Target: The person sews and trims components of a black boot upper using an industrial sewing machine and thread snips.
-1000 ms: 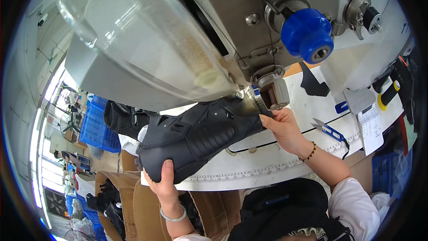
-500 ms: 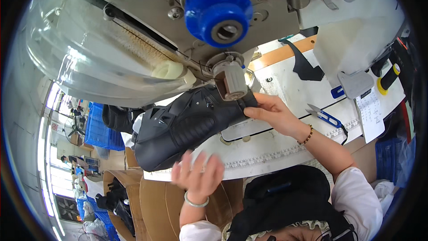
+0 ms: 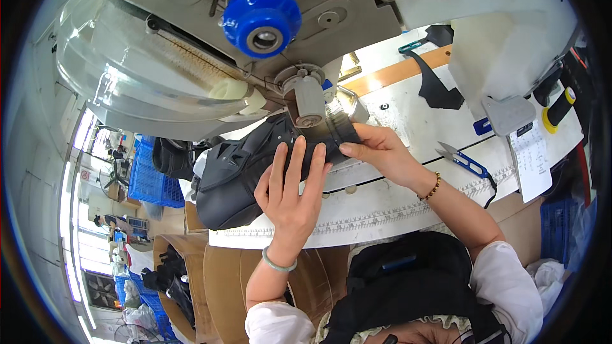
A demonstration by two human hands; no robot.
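A black padded boot upper (image 3: pixel 239 175) lies under the grey sewing head of an industrial sewing machine (image 3: pixel 309 99), its right end by the machine's roller. My left hand (image 3: pixel 290 194) rests on top of it, palm down, with fingers stretched and spread. At the upper's right edge, my right hand (image 3: pixel 379 153) pinches the black material between thumb and fingers. The stitching point itself is hidden behind the sewing head. A blue knob (image 3: pixel 261 22) sits on the machine above.
Blue thread snips (image 3: pixel 468 160) lie on the white table (image 3: pixel 357 216), which has a ruler strip along its front. A black cut piece (image 3: pixel 437 86), a thread spool (image 3: pixel 558 111) and a paper (image 3: pixel 530 162) are at the right. Cardboard boxes (image 3: pixel 248 286) stand below; blue crates (image 3: pixel 156 175) are left.
My left hand has come up from in front of the upper and settled on it. The right hand keeps its hold at the edge. The whole machine appears shifted left in view.
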